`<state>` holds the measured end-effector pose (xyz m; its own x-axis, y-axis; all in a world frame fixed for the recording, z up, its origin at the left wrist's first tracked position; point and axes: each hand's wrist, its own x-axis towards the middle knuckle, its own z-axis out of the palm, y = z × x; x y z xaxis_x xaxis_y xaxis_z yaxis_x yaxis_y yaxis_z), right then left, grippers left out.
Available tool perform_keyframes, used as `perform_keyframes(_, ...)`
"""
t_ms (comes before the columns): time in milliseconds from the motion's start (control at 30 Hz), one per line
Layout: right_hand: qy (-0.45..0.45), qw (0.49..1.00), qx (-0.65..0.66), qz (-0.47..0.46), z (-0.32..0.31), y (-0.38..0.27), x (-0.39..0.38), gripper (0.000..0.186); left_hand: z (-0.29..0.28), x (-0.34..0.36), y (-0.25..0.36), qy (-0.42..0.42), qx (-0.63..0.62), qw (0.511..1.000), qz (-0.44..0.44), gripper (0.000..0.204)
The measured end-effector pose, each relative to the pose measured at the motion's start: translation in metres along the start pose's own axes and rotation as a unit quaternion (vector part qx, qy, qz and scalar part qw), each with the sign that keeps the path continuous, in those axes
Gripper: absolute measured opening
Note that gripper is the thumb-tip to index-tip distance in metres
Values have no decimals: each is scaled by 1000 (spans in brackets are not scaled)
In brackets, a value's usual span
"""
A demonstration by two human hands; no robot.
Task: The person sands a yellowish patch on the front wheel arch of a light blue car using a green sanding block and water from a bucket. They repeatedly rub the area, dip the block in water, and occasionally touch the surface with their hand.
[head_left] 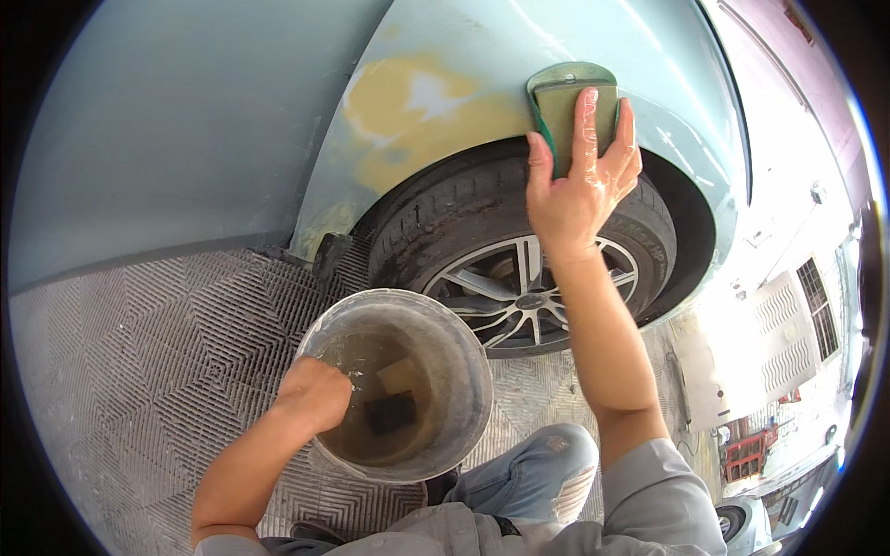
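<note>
My right hand presses a sanding block wrapped in green sandpaper against the pale blue car fender, above the wheel arch. Its fingers lie along the block, wet and spread a little, with the thumb at the left edge. Left of the block, a yellowish sanded patch has a whitish centre. Low on the left, my left hand is closed over the rim of a grey bucket; its fingertips are hidden. Murky water in the bucket holds a dark block and a tan piece.
Below the fender stands the tyre with its spoked rim. A darker car door fills the left. The floor has ridged tiles. My bent knee is close to the bucket. Another car shows at lower right.
</note>
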<state>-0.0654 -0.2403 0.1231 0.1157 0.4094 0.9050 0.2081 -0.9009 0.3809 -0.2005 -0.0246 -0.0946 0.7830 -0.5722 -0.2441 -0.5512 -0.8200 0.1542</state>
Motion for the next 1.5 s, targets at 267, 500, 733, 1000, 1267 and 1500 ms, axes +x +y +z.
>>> perform_keyframes(267, -128, 982, 75, -119, 15, -76, -26, 72, -4, 0, -1, 18, -13, 1000, -3, 15)
perform_keyframes(500, 12, 998, 47, 40, 3, -22, 10, 79, -3, -5, -1, 65, -38, 997, 12, 15)
perform_keyframes(733, -199, 970, 95, -99, 8, -79, -7, 76, -3, -4, -1, 81, -24, 996, 11, 13)
perform_keyframes(1000, -22, 996, 81, 40, 13, -42, 3, 79, 1, -3, 0, 73, -9, 997, 5, 13)
perform_keyframes(1267, -156, 975, 135, -87, 8, -51, -11, 78, -1, -4, 0, 99, -24, 995, 10, 13)
perform_keyframes(1500, -27, 994, 108, 24, 14, -44, -20, 74, 6, -1, -1, 94, -19, 995, 1, 12)
